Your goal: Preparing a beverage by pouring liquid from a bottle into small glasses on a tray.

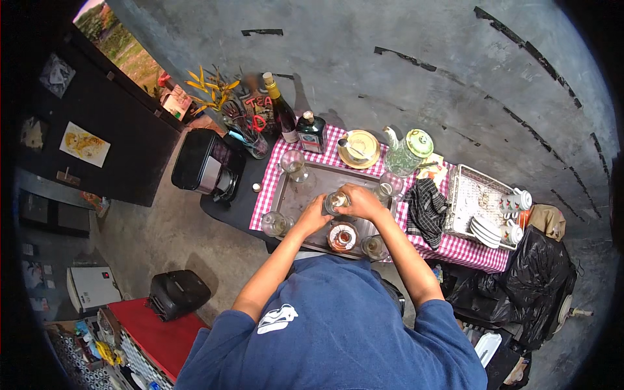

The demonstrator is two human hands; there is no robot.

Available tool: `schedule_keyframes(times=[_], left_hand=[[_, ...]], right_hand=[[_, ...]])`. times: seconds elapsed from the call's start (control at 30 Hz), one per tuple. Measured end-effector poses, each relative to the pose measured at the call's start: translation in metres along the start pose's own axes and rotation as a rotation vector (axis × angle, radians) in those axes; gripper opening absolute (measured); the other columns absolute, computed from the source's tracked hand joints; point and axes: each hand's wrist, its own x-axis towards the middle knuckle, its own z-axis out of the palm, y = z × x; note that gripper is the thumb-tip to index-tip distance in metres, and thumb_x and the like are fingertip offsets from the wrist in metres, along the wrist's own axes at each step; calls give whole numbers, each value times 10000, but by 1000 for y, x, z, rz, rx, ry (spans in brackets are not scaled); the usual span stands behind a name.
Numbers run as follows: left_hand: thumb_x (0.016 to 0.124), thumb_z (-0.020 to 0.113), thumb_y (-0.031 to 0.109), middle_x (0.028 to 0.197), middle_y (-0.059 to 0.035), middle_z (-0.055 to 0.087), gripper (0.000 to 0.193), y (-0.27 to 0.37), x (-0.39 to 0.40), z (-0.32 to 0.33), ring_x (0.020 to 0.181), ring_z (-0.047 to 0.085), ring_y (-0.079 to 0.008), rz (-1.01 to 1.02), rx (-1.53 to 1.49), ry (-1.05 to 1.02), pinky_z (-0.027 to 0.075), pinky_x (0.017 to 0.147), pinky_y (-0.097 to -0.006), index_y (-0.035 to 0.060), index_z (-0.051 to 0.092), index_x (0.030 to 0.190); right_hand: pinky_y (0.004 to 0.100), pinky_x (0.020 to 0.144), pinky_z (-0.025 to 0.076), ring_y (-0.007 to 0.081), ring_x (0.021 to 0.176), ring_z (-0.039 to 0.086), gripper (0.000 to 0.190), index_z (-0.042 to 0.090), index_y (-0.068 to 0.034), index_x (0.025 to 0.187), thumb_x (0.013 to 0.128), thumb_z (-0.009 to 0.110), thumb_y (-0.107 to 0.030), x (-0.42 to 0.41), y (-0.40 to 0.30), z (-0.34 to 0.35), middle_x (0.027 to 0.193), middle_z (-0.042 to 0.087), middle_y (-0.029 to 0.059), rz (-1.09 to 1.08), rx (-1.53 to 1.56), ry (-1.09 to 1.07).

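Note:
Both my hands are around a small clear glass vessel (pixel 336 202) above the middle of a metal tray (pixel 319 183). My left hand (pixel 314 214) grips its left side, and my right hand (pixel 360 202) holds it from the right; my fingers partly cover it. Just below the hands, a round glass decanter (pixel 342 237) with reddish-brown colour in it stands on the tray. Near the tray's corners are clear glasses: one at the far left (pixel 294 165), one at the near left (pixel 276 224), one at the far right (pixel 391 184) and one at the near right (pixel 375 247).
A checked cloth (pixel 265 200) lies under the tray. Behind it stand a dark bottle (pixel 282 112), a square bottle (pixel 311 131), a yellow cup and saucer (pixel 359 148) and a teapot (pixel 408 151). Rightward are a dark towel (pixel 426 209) and a dish basket (pixel 460 200); leftward, a coffee maker (pixel 207 163).

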Motion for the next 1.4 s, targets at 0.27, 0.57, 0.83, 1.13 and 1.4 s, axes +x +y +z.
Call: schedule_keyframes(times=[0.27, 0.57, 0.83, 1.13, 1.4], left_hand=[[734, 745, 120, 1246, -203, 553, 662, 3, 1, 2, 1164, 544, -318, -9, -22, 11, 434, 975, -384, 1, 438, 1308], [734, 728, 104, 1247, -196, 555, 630, -1, 4, 6, 1170, 540, -309, -33, -18, 40, 433, 980, -384, 0, 457, 1293], [747, 710, 84, 1205, -201, 564, 571, -1, 4, 7, 1129, 550, -345, 8, -8, 71, 444, 945, -397, 17, 478, 1264], [736, 714, 83, 1197, -196, 575, 570, 3, 3, 4, 1129, 559, -333, 1, -36, 63, 453, 939, -393, 8, 485, 1252], [734, 717, 91, 1203, -193, 574, 577, 9, 2, 1, 1128, 562, -330, -3, -21, 47, 454, 943, -397, 3, 484, 1254]], right_hand=[[450, 805, 477, 378, 922, 603, 459, 601, 17, 929, 670, 762, -326, 6, 8, 6, 935, 623, 212, 7, -11, -23], [437, 751, 480, 379, 856, 619, 464, 616, 7, 919, 653, 782, -335, 13, 17, 10, 887, 642, 199, -12, -24, -37], [440, 744, 474, 379, 848, 619, 480, 616, 15, 905, 642, 790, -348, 16, 18, 10, 873, 641, 202, -14, -38, -49], [435, 744, 481, 380, 850, 622, 471, 621, 26, 910, 635, 785, -319, 17, 18, 7, 870, 642, 213, -8, -30, -51], [433, 735, 488, 384, 836, 626, 464, 625, 29, 909, 635, 783, -311, 18, 13, 5, 866, 648, 217, -16, -28, -39]])
